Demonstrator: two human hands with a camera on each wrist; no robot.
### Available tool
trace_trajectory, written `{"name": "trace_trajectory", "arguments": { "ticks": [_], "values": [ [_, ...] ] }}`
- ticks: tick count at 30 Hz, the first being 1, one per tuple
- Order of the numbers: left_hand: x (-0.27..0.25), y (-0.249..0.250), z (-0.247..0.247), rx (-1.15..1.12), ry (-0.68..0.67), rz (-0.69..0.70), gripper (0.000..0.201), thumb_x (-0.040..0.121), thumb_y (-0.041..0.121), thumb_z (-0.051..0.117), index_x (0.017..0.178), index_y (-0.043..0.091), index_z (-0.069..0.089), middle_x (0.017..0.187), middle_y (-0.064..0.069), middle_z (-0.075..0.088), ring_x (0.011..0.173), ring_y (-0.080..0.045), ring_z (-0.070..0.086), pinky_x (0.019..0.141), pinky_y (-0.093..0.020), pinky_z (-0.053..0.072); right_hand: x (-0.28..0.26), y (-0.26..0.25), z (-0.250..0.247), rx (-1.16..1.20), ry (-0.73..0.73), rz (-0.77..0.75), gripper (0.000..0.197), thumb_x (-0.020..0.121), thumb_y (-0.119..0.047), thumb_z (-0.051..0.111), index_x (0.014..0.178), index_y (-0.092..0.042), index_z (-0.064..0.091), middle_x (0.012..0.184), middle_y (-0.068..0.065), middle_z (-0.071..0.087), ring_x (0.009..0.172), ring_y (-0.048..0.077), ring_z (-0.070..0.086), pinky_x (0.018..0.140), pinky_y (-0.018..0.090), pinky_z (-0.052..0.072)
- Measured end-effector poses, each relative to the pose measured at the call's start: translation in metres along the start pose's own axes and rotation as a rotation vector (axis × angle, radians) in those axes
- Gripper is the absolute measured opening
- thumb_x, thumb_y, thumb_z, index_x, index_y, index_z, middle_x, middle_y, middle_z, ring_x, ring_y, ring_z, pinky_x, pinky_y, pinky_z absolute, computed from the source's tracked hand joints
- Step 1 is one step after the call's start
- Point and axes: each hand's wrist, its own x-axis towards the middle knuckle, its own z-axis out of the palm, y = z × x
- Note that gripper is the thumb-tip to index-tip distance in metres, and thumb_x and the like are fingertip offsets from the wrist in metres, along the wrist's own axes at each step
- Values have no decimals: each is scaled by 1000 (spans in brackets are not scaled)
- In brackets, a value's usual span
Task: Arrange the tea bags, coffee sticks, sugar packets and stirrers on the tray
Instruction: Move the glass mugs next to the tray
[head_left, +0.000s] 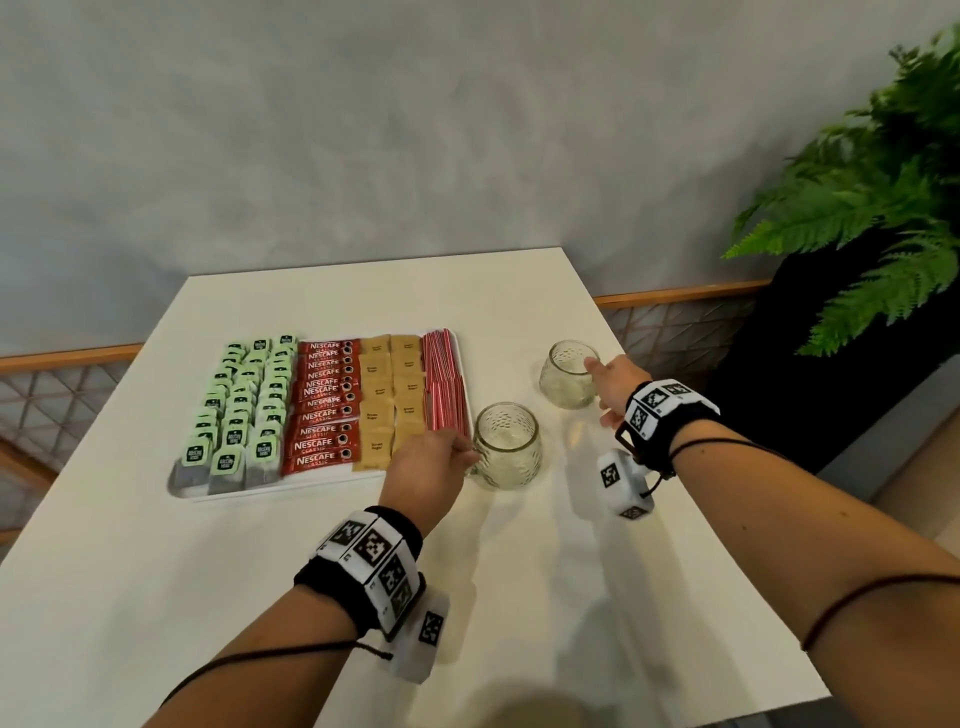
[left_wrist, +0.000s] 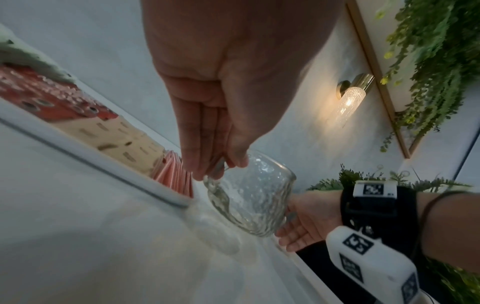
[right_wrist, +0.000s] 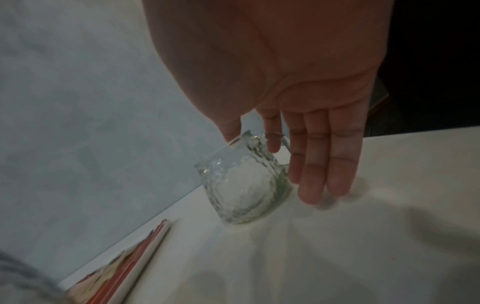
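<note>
A white tray (head_left: 244, 496) holds rows of green tea bags (head_left: 244, 410), red coffee sticks (head_left: 324, 405), brown sugar packets (head_left: 392, 395) and red stirrers (head_left: 444, 384). Two textured glass mugs stand to the right of it on the white table (head_left: 519, 597). My left hand (head_left: 426, 467) pinches the handle of the near mug (left_wrist: 254, 197) between thumb and fingers, close to the tray's corner. My right hand (head_left: 613, 384) is at the far mug (right_wrist: 241, 185). Its thumb touches the rim, its forefinger lies by the handle, and the other fingers hang straight beside the glass.
A fern (head_left: 872, 197) in a dark pot stands past the table's right edge. A grey wall runs behind the table. The table's right edge lies just beyond the far mug. A lit wall lamp (left_wrist: 350, 98) shows in the left wrist view.
</note>
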Motion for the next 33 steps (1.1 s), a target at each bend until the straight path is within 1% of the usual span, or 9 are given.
{"name": "trace_trajectory", "arguments": {
  "ticks": [3,6,11,14,19,25,28,30,33],
  "values": [
    [5,-9,-22,5,44,36,22,93,26,63,106,11,71,96,-3,74,88,-19,67,78,-27,49,11,-4,5,35,-50,0,45,99,-44,37,119,-4,45,91,21,63,72,38,71,68,50,59],
    [15,-22,-42,23,97,54,20,93,24,62,106,12,71,95,-4,75,84,-19,68,79,-32,52,18,-22,12,-1,-89,-72,37,98,-32,34,112,-1,47,91,23,60,71,40,69,72,53,58],
    [28,-40,-63,17,174,86,17,90,23,67,101,11,72,84,-2,75,71,-17,67,70,-31,53,27,-68,24,-97,-86,-174,36,99,-28,28,112,-3,50,81,15,59,69,37,67,74,44,56],
    [32,-46,-70,-6,215,87,17,90,22,67,100,9,73,79,-2,75,66,-15,65,64,-24,48,39,-91,34,-155,-88,-190,38,101,-21,26,125,0,47,103,20,59,86,39,67,84,46,55],
    [39,-54,-74,6,211,47,19,92,26,65,102,12,73,78,0,73,62,-10,58,60,-20,41,53,-109,50,-263,-103,-225,43,104,-25,25,131,-1,48,122,25,58,111,40,58,94,44,49],
    [47,-61,-73,-8,181,3,21,93,27,63,106,13,72,78,-1,73,60,-9,57,64,-23,44,64,-110,59,-445,-119,-280,44,104,-28,26,128,-1,50,122,25,58,109,38,59,93,40,49],
    [48,-62,-71,-20,159,-9,19,94,27,62,105,14,71,64,8,63,46,2,49,58,-22,45,67,-111,62,-473,-139,-262,32,103,-22,27,122,-6,48,128,22,54,113,36,58,83,32,42],
    [49,-64,-71,-22,153,-13,18,94,27,61,104,15,70,61,11,60,42,4,46,56,-21,45,68,-111,62,-474,-125,-248,27,103,-30,27,110,-10,43,127,23,54,110,38,59,80,32,40],
    [49,-63,-73,-31,162,-13,18,93,27,64,102,14,71,72,7,68,50,4,50,60,-20,44,64,-109,56,-369,-37,-208,68,95,-61,32,133,-4,38,127,22,56,110,39,57,89,41,43]
  ]
}}
